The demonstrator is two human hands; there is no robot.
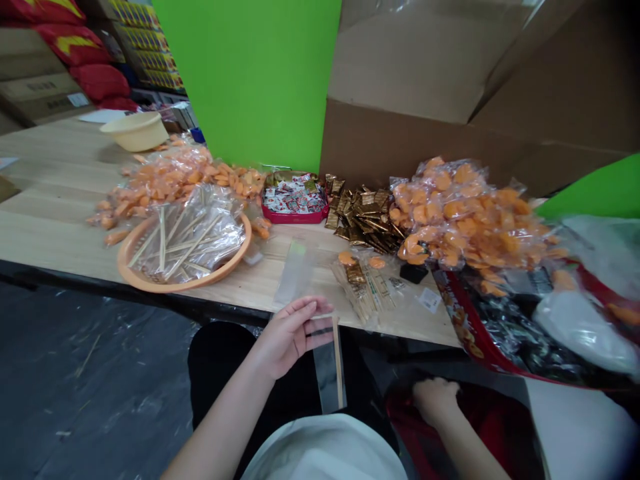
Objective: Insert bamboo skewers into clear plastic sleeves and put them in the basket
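My left hand (290, 337) is above my lap at the table's front edge. Between its thumb and fingers it holds a narrow clear plastic bag (326, 380) with thin wooden sticks (339, 363) along one side. Down at the right, my right hand (436, 399) is inside the mouth of a dark red bag (485, 417); its fingers are partly hidden and blurred. Just beyond my left hand lie flat clear sleeves (295, 270) on the table. To their right are packed wooden sticks (367, 293) with a gold sachet (355, 273) on top.
An orange basket (150, 287) of bagged sticks stands at left. Behind are wrapped orange pieces (175, 173), a pink tray (295, 217) of small packets and gold sachets (367, 213). More orange pieces (465, 207) and a red bag (463, 320) of dark packets are at right.
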